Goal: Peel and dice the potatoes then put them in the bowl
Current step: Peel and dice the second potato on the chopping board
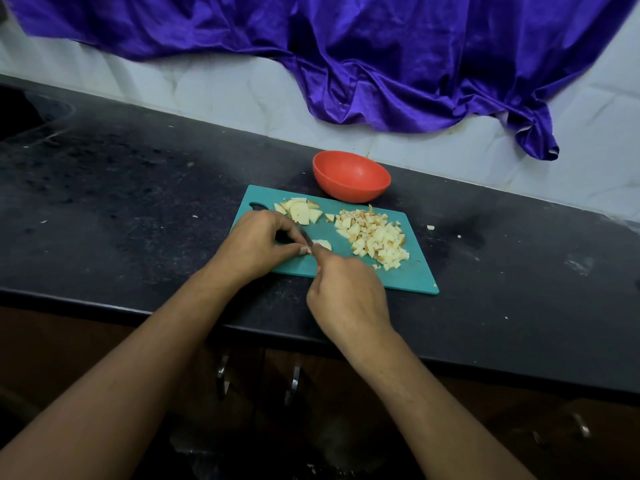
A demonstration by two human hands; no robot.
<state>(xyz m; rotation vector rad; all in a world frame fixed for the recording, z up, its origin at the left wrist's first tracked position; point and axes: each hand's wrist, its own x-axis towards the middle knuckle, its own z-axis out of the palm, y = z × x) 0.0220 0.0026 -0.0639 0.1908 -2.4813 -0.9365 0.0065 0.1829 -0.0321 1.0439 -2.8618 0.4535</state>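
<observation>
1. Step in hand: dicing. The left hand curls its fingertips down and pinches a small potato piece against the chopping board.
2. The right hand is closed round a knife. Only a sliver of orange handle shows, and the blade runs between the two hands, beside the left fingertips.
3. A diced pile lies just right of the hands. Thicker slices sit just beyond the left hand, uncut.
4. The bowl, on the worktop beyond both hands, looks empty.
5. Next, I judge: short downward cuts with the fingertips tucked back, then the slices, then everything scooped into the bowl.
6. No brand, label or writing is legible.
</observation>
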